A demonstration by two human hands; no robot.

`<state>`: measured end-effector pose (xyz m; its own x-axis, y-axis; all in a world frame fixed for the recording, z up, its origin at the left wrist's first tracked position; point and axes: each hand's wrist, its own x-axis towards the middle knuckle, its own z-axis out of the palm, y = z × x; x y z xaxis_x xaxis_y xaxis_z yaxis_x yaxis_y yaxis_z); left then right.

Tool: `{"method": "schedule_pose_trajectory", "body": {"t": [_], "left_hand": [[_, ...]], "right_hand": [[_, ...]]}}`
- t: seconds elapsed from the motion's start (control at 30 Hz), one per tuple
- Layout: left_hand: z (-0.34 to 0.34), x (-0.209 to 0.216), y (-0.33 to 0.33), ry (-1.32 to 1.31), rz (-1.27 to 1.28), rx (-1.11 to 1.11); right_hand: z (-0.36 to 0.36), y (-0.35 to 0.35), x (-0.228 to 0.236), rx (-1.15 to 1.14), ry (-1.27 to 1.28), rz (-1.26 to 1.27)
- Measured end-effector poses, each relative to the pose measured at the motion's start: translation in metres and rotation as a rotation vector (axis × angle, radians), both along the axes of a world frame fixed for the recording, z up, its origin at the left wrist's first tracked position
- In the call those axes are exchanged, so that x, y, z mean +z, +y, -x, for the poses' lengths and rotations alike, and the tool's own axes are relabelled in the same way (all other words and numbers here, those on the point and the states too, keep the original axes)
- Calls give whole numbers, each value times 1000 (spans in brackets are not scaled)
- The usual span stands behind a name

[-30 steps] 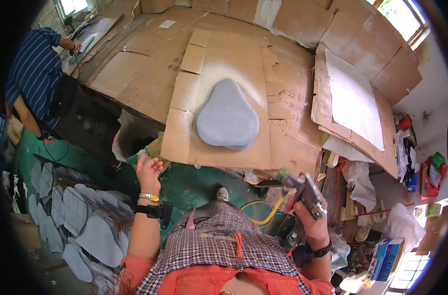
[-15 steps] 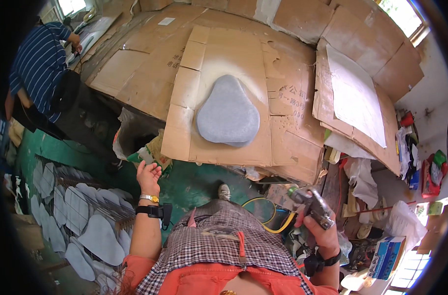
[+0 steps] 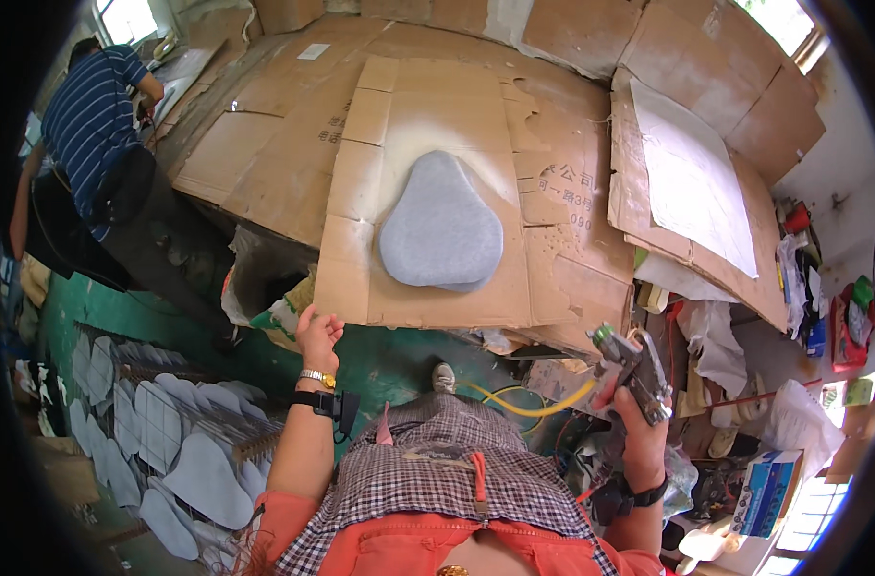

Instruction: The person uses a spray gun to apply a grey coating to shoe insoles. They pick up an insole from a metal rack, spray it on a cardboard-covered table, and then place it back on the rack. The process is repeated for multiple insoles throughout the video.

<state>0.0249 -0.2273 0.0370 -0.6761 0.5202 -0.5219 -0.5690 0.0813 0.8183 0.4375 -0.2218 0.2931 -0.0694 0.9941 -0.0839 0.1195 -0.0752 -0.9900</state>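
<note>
The person is wearing a coral-red top [image 3: 399, 549], a dark-and-white checked apron [image 3: 418, 490] with an orange-red tab [image 3: 480, 472] and a pale shoe [image 3: 444, 377], while a metal-banded watch [image 3: 324, 379] and a black strap [image 3: 311, 399] are circling the left forearm and a black band [image 3: 652, 492] the right.

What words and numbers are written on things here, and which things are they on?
Right-hand cardboard, beside the grey pad: dark printed characters and digits, which I won't copy out.
Left-hand cardboard: a few dark characters, too blurred to read surely.
Blue-and-white box, lower right: markings too small to read.
</note>
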Motion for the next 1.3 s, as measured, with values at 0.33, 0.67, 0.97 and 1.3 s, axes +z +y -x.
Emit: {"method": "schedule_pose_trajectory", "body": {"t": [0.33, 0.67, 0.97, 1.3], "left_hand": [[-13, -49, 85, 352, 129, -423], [-50, -32, 139, 1002, 502, -588], [-56, -45, 147, 1058, 637, -548], [-63, -25, 155, 829, 368, -369]], "right_hand": [[-10, 4, 3, 145, 77, 15], [-13, 26, 9, 241, 70, 146], [-17, 37, 11, 370, 86, 137], [-39, 30, 10, 204, 64, 96]]}}
